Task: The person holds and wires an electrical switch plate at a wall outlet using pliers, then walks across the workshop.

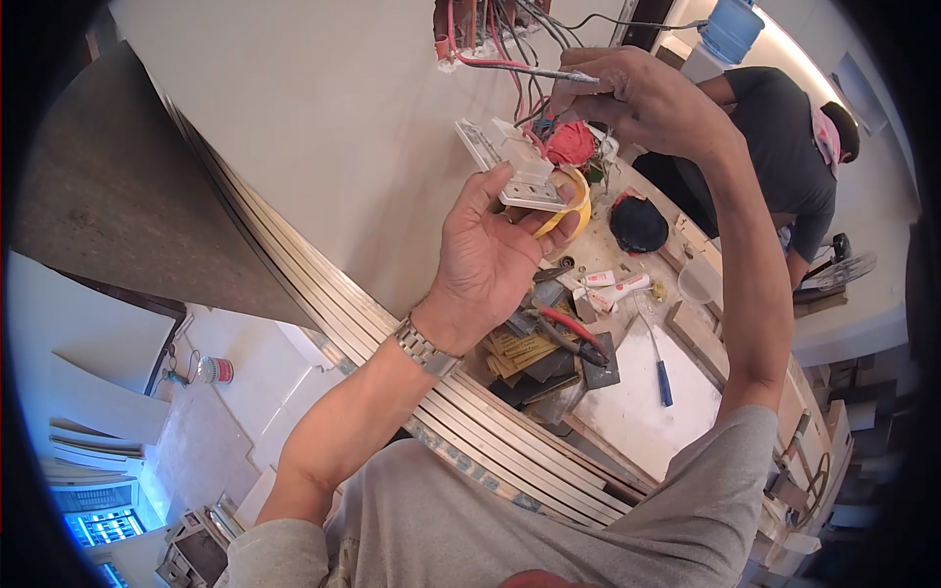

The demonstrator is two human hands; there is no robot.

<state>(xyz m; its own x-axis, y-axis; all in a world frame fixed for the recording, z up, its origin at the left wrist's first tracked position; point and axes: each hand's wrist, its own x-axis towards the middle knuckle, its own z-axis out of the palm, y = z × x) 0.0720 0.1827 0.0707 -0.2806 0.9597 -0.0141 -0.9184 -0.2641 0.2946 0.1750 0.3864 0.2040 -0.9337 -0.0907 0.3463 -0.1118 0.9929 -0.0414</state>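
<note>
My left hand (490,240), with a metal watch at the wrist, holds a white switch plate (532,192) and a roll of yellow tape (580,208). Above and to the right, my right hand (647,98) pinches the end of a wire (529,69), its fingers closed. That wire runs left to an opening in the wall (466,34), where several red and dark wires come out. Behind the plate, more wires hang down near a red bundle (571,144).
Below my hands, a cluttered bench holds red-handled pliers (573,328), a blue screwdriver (664,382), sandpaper sheets (520,348) and a black round item (639,223). Another person (774,147) bends over at the right, near a water bottle (732,31). Long stacked strips (461,407) cross in front of me.
</note>
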